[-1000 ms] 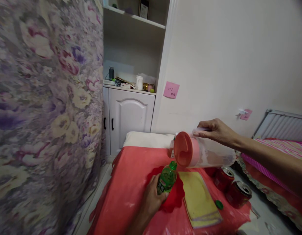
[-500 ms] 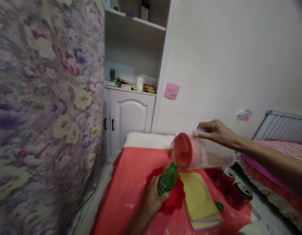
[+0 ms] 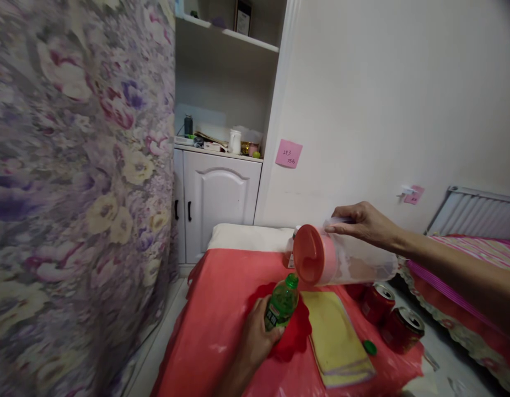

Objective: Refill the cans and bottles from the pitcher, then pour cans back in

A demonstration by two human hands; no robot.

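My left hand (image 3: 257, 336) is wrapped round a green bottle (image 3: 283, 303), which has no cap and leans a little to the right above a red scalloped dish (image 3: 298, 333). In my right hand (image 3: 356, 220) is the handle of a clear pitcher with an orange-pink lid (image 3: 309, 255). The pitcher lies nearly on its side, its lid close above the bottle's mouth. Whether liquid runs between them is too small to tell. A yellow cloth (image 3: 337, 336) lies right of the dish, with a green cap (image 3: 369, 347) beside it.
Red cans (image 3: 402, 330) stand at the right of the red-covered table (image 3: 209, 331). Behind the pitcher is a partly hidden container. A floral curtain (image 3: 81, 193) hangs at left, a cabinet (image 3: 221, 193) stands behind, and a bed (image 3: 478, 259) is at right.
The whole view has shifted very slightly. Both hands keep their hold, and the bottle and pitcher stay in nearly the same pose.
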